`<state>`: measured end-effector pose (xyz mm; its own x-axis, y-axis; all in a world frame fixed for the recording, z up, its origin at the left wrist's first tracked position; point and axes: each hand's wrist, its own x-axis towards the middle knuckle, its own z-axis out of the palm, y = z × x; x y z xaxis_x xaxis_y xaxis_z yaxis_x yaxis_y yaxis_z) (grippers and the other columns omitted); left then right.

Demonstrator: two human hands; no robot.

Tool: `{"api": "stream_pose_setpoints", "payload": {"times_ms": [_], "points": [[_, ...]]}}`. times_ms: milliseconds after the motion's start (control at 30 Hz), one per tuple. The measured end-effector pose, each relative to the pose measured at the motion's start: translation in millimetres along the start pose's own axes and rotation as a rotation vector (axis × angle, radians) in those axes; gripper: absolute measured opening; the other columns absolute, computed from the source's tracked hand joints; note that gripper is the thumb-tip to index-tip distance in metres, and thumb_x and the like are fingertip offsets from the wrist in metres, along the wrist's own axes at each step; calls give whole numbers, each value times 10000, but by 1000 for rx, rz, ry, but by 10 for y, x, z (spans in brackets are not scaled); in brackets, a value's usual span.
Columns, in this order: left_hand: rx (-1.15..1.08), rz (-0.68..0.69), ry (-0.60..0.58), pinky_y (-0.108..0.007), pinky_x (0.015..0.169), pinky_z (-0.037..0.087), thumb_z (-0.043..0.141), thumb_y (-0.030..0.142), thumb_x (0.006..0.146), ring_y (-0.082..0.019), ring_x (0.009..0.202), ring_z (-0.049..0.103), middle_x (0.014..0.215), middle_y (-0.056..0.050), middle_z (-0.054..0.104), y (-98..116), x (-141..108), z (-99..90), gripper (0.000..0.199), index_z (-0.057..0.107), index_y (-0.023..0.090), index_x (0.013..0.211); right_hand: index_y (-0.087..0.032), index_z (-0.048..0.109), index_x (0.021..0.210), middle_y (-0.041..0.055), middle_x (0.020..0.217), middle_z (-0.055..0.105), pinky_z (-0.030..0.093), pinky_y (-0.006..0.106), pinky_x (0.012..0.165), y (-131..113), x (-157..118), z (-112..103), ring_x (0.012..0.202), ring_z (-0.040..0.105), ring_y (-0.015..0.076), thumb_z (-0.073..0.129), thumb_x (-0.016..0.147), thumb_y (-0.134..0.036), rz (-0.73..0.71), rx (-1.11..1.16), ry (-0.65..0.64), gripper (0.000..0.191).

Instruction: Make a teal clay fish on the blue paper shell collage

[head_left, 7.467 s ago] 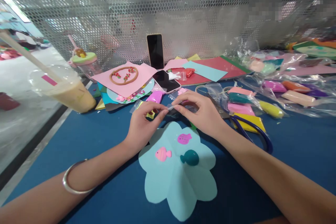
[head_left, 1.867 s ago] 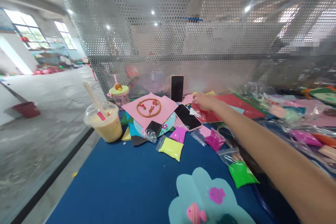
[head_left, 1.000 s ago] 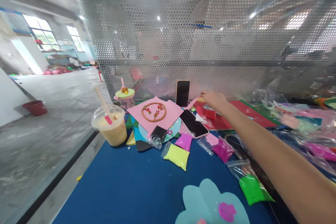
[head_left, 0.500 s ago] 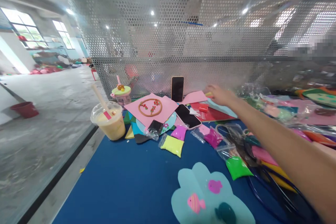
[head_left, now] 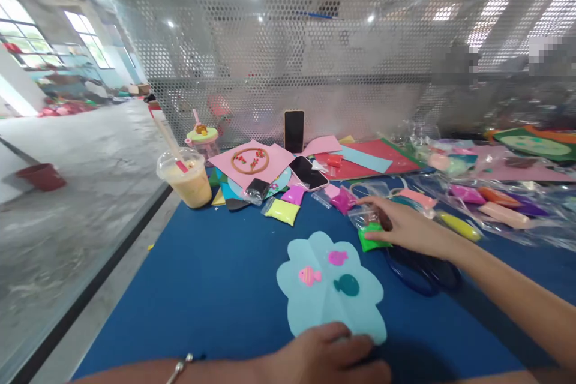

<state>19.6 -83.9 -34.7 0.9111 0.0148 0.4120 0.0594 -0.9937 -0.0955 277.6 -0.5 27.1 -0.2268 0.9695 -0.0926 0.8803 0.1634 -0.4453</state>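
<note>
A light-blue scalloped paper (head_left: 310,315) lies on the blue tabletop. It bears a pink striped fish (head_left: 309,276), a purple fish (head_left: 337,258) and a dark teal fish (head_left: 347,285). My left hand (head_left: 333,357) is at the paper's near edge, its fingers loosely bent and apart, with nothing seen in them. Over to the right, my right hand (head_left: 400,222) reaches around a clear bag of bright green clay (head_left: 369,241). Its thumb touches the green part while the forefinger is at the bag's top, the two spread apart. A brown lump shows between them.
Clay packets in yellow (head_left: 282,211), magenta (head_left: 344,200) and black (head_left: 258,188) lie farther back. A drink cup (head_left: 188,180) stands near the left edge. Behind are a lying phone (head_left: 308,173), an upright phone (head_left: 294,132), red paper (head_left: 382,156) and a perforated metal panel (head_left: 252,90).
My right hand has come back from the papers at the rear to the green clay bag. My left hand has entered at the bottom. The view has shifted, showing the whole fish paper.
</note>
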Motion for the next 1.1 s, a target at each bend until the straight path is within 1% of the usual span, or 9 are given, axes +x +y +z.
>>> {"api": "stream_pose_setpoints", "payload": {"times_ms": [167, 233, 300, 467, 567, 667, 833, 933, 1100], "points": [[-388, -404, 131, -265, 867, 471, 481, 138, 881, -142, 939, 605, 1018, -30, 671, -136, 159, -419, 207, 547, 200, 1067, -293, 458, 1235, 51, 1012, 625, 525, 373, 739, -26, -211, 3, 893, 624, 232, 653, 760, -439, -72, 291, 191, 533], [-461, -717, 224, -274, 801, 499, 576, 162, 817, -159, 940, 590, 1046, -42, 639, -253, 246, -541, 237, 534, 202, 1046, -284, 487, 1203, 56, 1016, 632, 531, 383, 776, -99, -314, 24, 953, 620, 245, 674, 754, -429, -136, 413, 239, 508], [-570, -890, 266, -262, 724, 511, 679, 226, 755, -164, 913, 587, 1072, -51, 611, -370, 343, -599, 347, 515, 192, 1059, -279, 512, 1167, 49, 979, 635, 537, 378, 796, -218, -413, 63, 962, 624, 241, 701, 742, -403, -198, 520, 300, 482], [-813, -933, 282, -249, 688, 490, 674, 311, 781, -143, 765, 602, 835, -11, 648, -488, 553, -568, 200, 598, 170, 901, -273, 534, 1134, 56, 1064, 609, 538, 338, 832, -461, -580, 182, 1009, 613, 223, 721, 734, -373, -258, 728, 410, 452], [-809, -948, 317, -224, 653, 455, 619, 280, 826, -124, 718, 584, 781, 5, 660, -443, 607, -538, 111, 638, 172, 816, -279, 533, 1145, 55, 1089, 606, 557, 279, 737, -434, -629, 263, 987, 624, 212, 733, 719, -373, -243, 764, 308, 480], [-777, -927, 286, -215, 649, 432, 586, 231, 838, -116, 705, 564, 778, 17, 663, -372, 595, -520, 79, 643, 184, 810, -260, 586, 1015, 29, 944, 637, 555, 254, 691, -371, -656, 342, 860, 650, 176, 689, 769, -347, -214, 724, 255, 281], [-874, -994, 223, -210, 603, 439, 549, 298, 861, -122, 714, 570, 838, -12, 634, -249, 528, -487, 151, 567, 171, 940, -249, 589, 858, 17, 876, 644, 545, 262, 668, -436, -655, 378, 805, 643, 173, 682, 768, -336, -73, 755, 630, 156], [-948, -975, 113, -214, 587, 436, 641, 342, 799, -125, 676, 564, 783, 2, 626, -220, 541, -464, 249, 558, 171, 960, -260, 578, 870, 28, 872, 644, 550, 293, 658, -525, -630, 361, 812, 648, 198, 685, 762, -366, -38, 789, 720, 185], [-896, -999, 136, -218, 583, 408, 501, 313, 895, -116, 646, 558, 690, 13, 617, -257, 620, -456, 222, 599, 168, 759, -336, 526, 1120, 26, 900, 646, 563, 340, 669, -546, -600, 390, 829, 653, 233, 717, 656, -564, -232, 984, 465, 551]]}}
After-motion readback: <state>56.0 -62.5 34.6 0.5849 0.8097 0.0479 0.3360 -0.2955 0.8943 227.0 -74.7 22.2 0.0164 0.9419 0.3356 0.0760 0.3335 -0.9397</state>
